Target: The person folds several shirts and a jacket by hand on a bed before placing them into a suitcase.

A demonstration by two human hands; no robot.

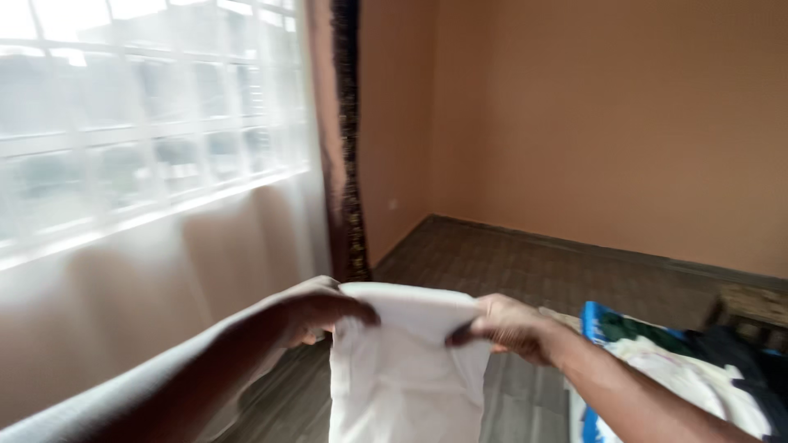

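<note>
A: What is seen at the left?
B: A bright window (148,123) is seen; the white cloth (402,369) is gripped at its top left corner by the closed left hand (316,316)

A: And at the right?
B: The other top corner is pinched by the right hand (505,326); beside it, a pile of clothes (689,369) is lying

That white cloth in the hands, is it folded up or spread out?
Spread out and hanging. The left hand and right hand each pinch a top corner of the white cloth, pulling its upper edge taut while the rest drops.
</note>
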